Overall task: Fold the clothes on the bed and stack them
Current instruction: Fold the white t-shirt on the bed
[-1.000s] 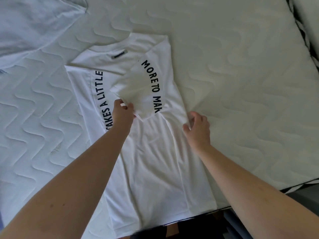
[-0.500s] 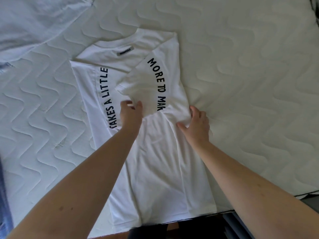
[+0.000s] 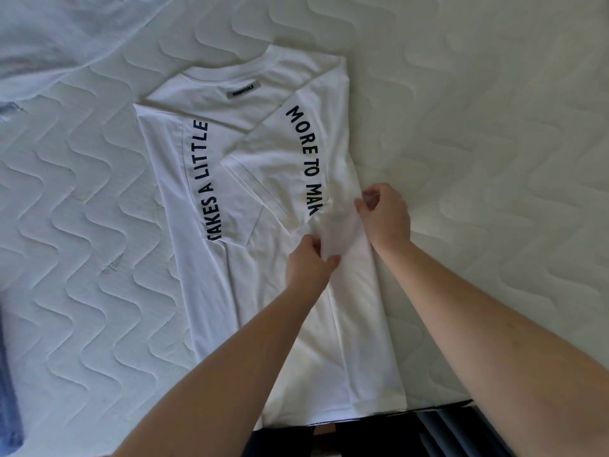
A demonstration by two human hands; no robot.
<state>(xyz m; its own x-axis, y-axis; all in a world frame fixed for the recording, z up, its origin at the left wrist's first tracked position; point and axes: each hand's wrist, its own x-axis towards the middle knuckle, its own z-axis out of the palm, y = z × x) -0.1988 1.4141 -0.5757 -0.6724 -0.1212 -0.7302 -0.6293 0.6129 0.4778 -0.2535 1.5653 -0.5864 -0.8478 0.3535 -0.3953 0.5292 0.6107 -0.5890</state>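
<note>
On the quilted mattress (image 3: 478,159) lies a white T-shirt (image 3: 263,179), sides folded in. The left hand (image 3: 308,263) and right hand (image 3: 385,216) both pinch a raised fold at its right edge; pulling unevenly could drag the folded sleeve askew.

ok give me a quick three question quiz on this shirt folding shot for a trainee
1. True or false: the white t-shirt lies flat on the mattress with both sides folded inward.
2. Which hands grip the raised bit of fabric at the shirt's right edge? A) left only B) right only C) both
3. Fill in: the blue garment lies at the frame's ____ edge.

Key: 1 true. 2 C: left hand and right hand both pinch it. 3 left: blue garment.
</note>
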